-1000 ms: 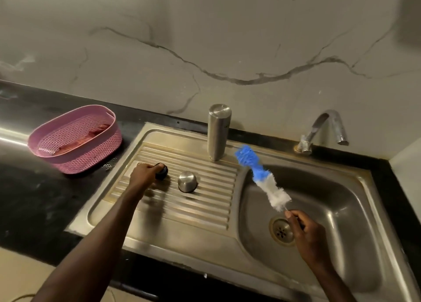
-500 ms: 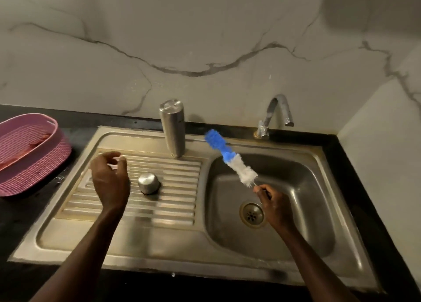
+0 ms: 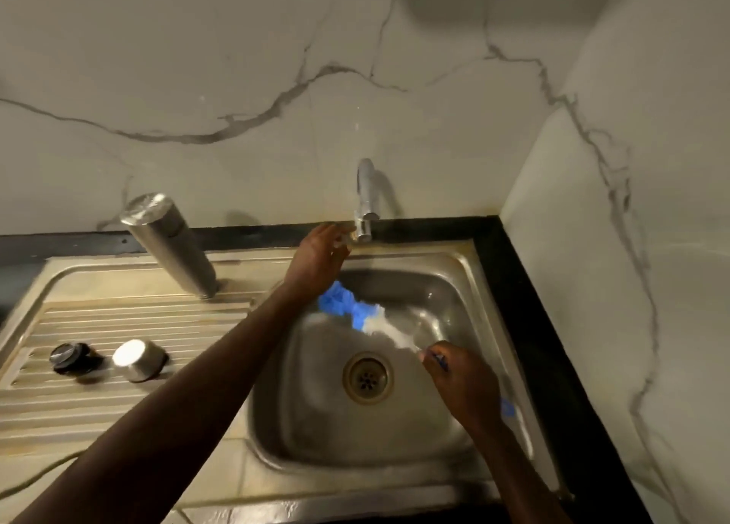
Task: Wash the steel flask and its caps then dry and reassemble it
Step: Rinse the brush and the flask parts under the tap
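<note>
Home kitchen: steel sink (image 3: 466, 270) with drainboard, tap (image 3: 365, 191), marble-look backsplash (image 3: 237, 69).

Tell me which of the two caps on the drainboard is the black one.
The left cap, nearer the drainboard's outer edge, is black. The steel cap beside it is shiny and silver.

Steel sink (image 3: 466, 282) sits in the corner, its drain (image 3: 367, 377) right in the middle of the basin. Ribbed drainboard (image 3: 130, 318) runs off to the left. Chrome tap (image 3: 365, 191) stands at the back edge. Black tabletop (image 3: 525, 286) borders the sink, with a veined marble wall (image 3: 237, 89) behind and to the right.
</note>
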